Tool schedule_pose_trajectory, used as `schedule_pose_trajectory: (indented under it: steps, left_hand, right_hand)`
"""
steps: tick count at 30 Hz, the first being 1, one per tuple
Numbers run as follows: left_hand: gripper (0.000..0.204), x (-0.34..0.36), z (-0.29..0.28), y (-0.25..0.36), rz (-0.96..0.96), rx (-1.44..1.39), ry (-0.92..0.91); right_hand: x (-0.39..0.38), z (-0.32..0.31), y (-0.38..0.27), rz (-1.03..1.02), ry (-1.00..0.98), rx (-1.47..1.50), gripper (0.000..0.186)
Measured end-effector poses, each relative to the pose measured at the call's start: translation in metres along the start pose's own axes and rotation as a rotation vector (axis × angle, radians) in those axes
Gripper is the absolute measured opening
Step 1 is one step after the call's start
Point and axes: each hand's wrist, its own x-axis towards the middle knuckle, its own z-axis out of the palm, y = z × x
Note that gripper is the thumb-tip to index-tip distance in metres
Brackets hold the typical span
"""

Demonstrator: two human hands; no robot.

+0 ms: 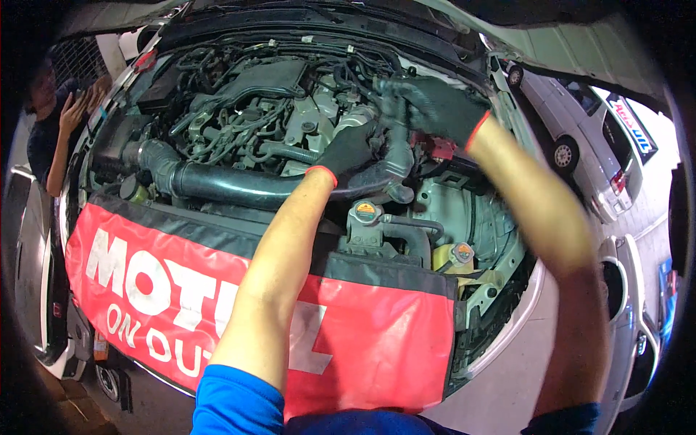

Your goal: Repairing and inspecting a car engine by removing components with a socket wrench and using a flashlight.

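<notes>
My left hand (pixel 351 148), in a black glove with a red cuff, reaches into the engine bay (pixel 304 123) beside the upright end of a black intake pipe (pixel 395 167); its fingers are curled, and what they hold is hidden. My right hand (pixel 435 109), gloved the same way, is higher and farther right, over the pipe's top end, smeared by motion. The long pipe runs left across the engine to a corrugated black hose (pixel 158 163). In front are a metal radiator cap (pixel 366 212) and a yellowish reservoir (pixel 446 257).
A red and black fender cover (pixel 370 362) drapes over the car's front. The raised hood (pixel 580 51) arches overhead. Another person (pixel 54 138) stands at the left with hands near the car's edge. A silver car (pixel 580 145) is parked at the right.
</notes>
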Motion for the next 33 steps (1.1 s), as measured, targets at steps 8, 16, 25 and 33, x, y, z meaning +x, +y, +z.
schedule_pose_trajectory:
  steps: [8, 16, 25, 33]
  left_hand:
    - [0.04, 0.001, 0.011, -0.016, 0.031, -0.116, 0.044]
    - [0.042, -0.006, 0.013, -0.022, -0.112, -0.247, -0.096]
    - [0.04, -0.005, 0.013, -0.013, -0.093, -0.034, -0.005]
    - [0.035, -0.004, 0.013, -0.019, -0.034, -0.288, -0.103]
  right_hand:
    - [0.004, 0.033, 0.015, 0.624, 0.063, 0.358, 0.022]
    - [0.04, -0.011, 0.07, 0.353, -0.709, -0.129, 0.037]
    - [0.028, -0.026, 0.04, 0.317, -0.701, -0.09, 0.034]
    - [0.042, -0.011, 0.054, 0.093, -0.43, -0.77, 0.035]
